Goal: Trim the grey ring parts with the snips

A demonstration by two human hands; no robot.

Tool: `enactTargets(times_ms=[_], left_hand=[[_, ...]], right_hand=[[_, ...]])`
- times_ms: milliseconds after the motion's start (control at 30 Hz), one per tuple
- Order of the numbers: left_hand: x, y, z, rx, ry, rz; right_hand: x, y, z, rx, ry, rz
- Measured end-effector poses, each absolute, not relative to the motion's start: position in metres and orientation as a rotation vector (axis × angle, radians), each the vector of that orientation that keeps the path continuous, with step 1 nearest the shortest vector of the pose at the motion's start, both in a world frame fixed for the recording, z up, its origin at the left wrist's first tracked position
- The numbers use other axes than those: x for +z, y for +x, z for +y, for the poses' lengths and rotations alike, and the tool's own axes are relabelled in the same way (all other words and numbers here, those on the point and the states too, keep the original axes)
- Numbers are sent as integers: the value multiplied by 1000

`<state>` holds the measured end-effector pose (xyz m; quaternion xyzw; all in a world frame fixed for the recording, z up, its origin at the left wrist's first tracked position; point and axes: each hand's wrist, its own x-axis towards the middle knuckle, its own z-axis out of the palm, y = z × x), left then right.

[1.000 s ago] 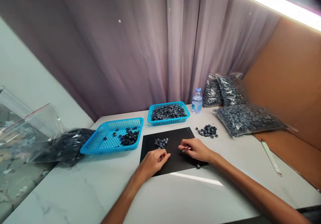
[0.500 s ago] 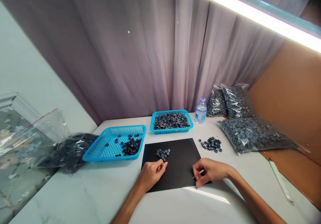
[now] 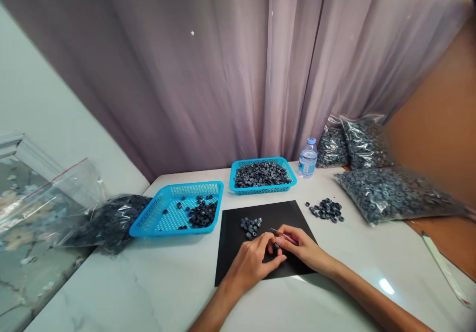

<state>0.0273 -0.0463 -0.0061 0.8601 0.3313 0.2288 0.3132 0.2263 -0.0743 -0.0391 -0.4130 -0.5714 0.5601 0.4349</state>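
Note:
Over the black mat [image 3: 230, 257] my two hands meet. My right hand [image 3: 297, 245] is closed around a slim pink-handled tool [image 3: 288, 238] whose thin pointed metal tip aims left; its exact kind is unclear. Close against it, my left hand [image 3: 255, 257] has thumb and index finger bent around a small dark ring-shaped piece [image 3: 276, 246], partly hidden by the fingers. A little pile of similar dark pieces [image 3: 251, 226] lies on the mat just beyond my left hand.
A blue basket [image 3: 174, 231] partly filled with dark pieces stands left; a fuller blue basket [image 3: 264, 191] stands behind the mat. Right are a loose pile [image 3: 327, 210], a water bottle [image 3: 308, 161], stuffed plastic bags [image 3: 397, 193] and a pale flat strip [image 3: 444, 267]. Another bag [image 3: 115, 218] lies left.
My right hand has moved left with the pink tool, and my left hand has left the pile's near edge to meet it with a dark piece. The camera view has shifted slightly.

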Motion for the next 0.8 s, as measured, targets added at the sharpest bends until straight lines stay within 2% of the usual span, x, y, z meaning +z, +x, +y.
enactTargets(times_ms=[500, 800], left_hand=[[-14, 28, -34, 583, 1858, 850], [-20, 24, -32, 543, 1845, 938]], right_hand=[[-45, 227, -71, 1327, -1000, -1443], [-45, 227, -66, 1373, -975, -1513]])
